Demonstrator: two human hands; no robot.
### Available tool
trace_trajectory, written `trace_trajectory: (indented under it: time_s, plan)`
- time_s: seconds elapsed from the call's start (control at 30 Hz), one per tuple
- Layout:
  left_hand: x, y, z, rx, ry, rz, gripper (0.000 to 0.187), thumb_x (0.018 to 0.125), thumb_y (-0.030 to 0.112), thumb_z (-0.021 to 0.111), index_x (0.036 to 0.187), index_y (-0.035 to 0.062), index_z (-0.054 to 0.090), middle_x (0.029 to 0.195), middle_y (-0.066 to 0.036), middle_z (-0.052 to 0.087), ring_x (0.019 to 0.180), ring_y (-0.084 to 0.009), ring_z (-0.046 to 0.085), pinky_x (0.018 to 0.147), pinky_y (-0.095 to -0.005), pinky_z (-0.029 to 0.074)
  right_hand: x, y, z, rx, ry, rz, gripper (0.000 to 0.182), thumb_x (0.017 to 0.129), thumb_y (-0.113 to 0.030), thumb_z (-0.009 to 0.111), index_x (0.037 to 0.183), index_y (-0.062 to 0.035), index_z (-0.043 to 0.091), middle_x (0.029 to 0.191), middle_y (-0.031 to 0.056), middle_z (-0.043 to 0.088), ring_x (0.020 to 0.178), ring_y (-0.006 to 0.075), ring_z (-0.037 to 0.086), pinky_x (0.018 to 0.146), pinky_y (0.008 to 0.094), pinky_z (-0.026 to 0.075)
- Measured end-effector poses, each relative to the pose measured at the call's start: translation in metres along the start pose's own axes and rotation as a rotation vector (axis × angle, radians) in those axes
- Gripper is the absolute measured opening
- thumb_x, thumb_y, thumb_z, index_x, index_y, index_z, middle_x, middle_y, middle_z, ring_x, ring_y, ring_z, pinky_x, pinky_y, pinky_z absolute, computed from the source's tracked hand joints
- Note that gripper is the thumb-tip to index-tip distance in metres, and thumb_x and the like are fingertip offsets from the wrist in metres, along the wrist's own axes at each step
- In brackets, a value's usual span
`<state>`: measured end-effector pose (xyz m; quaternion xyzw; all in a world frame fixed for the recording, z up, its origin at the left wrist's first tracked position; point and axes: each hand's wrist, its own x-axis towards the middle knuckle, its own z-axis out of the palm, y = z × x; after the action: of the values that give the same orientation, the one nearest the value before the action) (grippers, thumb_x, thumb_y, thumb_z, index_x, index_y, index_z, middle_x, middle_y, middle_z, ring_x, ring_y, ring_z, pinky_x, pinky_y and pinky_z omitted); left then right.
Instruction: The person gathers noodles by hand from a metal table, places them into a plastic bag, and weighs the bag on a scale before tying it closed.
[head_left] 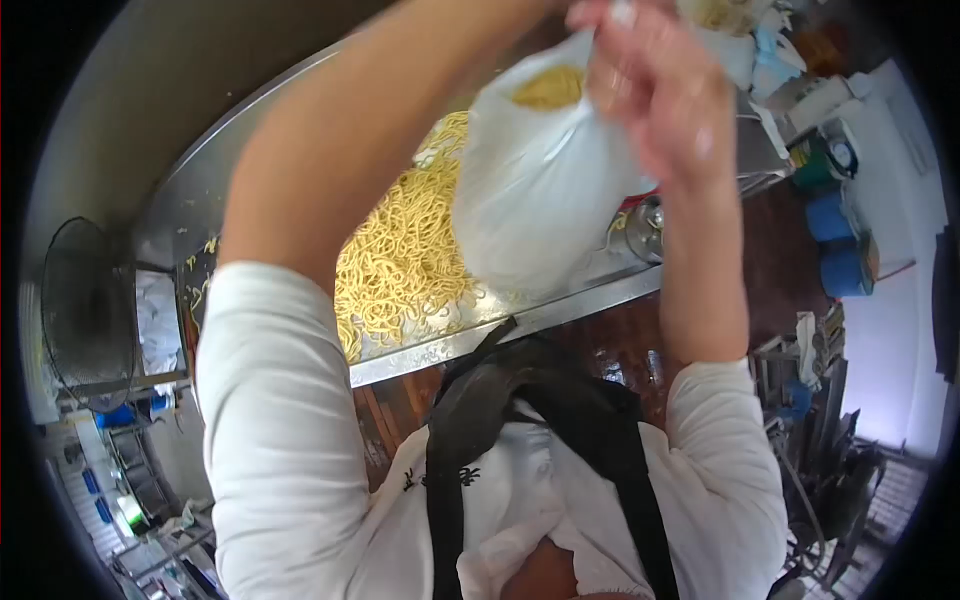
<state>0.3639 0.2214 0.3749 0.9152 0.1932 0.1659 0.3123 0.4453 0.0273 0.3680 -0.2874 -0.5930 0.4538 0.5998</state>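
Note:
A whitish, translucent plastic bag (535,190) hangs bulging over the front of a metal worktop. Something yellow shows through its upper part. My right hand (670,95), fingers curled and slightly blurred, is closed on the gathered top of the bag. My left forearm (330,150) reaches across to the same spot. The left hand is mostly cut off by the top edge of the view, so its fingers cannot be made out. Behind the bag and under my left arm, a heap of loose yellow noodles (410,245) is spread on the worktop.
The metal worktop's raised front edge (590,305) runs just ahead of my body. A round metal vessel (645,230) sits by my right forearm. Blue containers (840,265) stand off to the right. A round mesh strainer (88,310) is at the far left.

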Motion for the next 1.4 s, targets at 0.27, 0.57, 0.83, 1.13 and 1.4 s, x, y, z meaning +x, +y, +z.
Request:
trace_trajectory:
  time_s: [0.27,0.57,0.83,1.13,1.4]
  plan:
    - [-0.279,-0.109,0.256,-1.193,0.597,-0.581,0.021,0.095,0.026,0.059,0.092,0.005,0.06,0.083,-0.003,0.061,0.074,-0.0141,0.057,0.069,-0.0288,0.046,-0.09,0.23,0.009,0.196,-0.031,0.6,0.021,0.094,-0.025,0.062,0.095,-0.0047,0.065,0.082,0.0014,0.063,0.07,0.0099,0.056,0.064,0.0258,0.047]
    - [-0.3,-0.106,0.249,-0.825,0.641,-0.919,0.011,0.086,0.011,0.062,0.078,0.0068,0.057,0.064,0.002,0.053,0.053,-0.009,0.046,0.05,-0.0249,0.037,-0.126,0.285,0.045,-0.79,-0.468,0.282,0.021,0.087,-0.014,0.066,0.102,-0.0008,0.062,0.095,0.0112,0.065,0.096,0.0248,0.062,0.088,0.0358,0.047]
    - [-0.281,-0.113,0.239,-1.145,0.542,-0.903,0.013,0.088,0.014,0.065,0.088,0.0015,0.061,0.07,-0.003,0.058,0.061,-0.012,0.053,0.055,-0.0276,0.041,-0.125,0.266,0.041,-0.558,-0.275,0.372,0.016,0.08,-0.007,0.067,0.094,-0.0032,0.061,0.087,0.0131,0.063,0.092,0.03,0.064,0.082,0.0408,0.049]
    - [-0.288,-0.175,0.211,-0.442,0.404,-1.081,0.027,0.088,0.026,0.067,0.081,0.0001,0.063,0.074,-0.011,0.066,0.068,-0.0199,0.063,0.062,-0.0348,0.049,-0.189,0.195,0.0,-0.962,-0.473,-0.001,0.011,0.072,-0.011,0.066,0.076,-0.0064,0.057,0.09,0.012,0.05,0.089,0.0315,0.051,0.079,0.0449,0.04]
    - [-0.241,-0.118,0.214,-0.516,0.267,-0.777,0.041,0.088,0.04,0.068,0.09,-0.0011,0.063,0.086,-0.015,0.069,0.083,-0.027,0.067,0.075,-0.0408,0.052,-0.148,0.159,0.059,-0.724,-0.583,0.033,0.018,0.081,-0.015,0.065,0.073,-0.0053,0.053,0.077,0.0101,0.052,0.079,0.0294,0.054,0.072,0.0402,0.039]
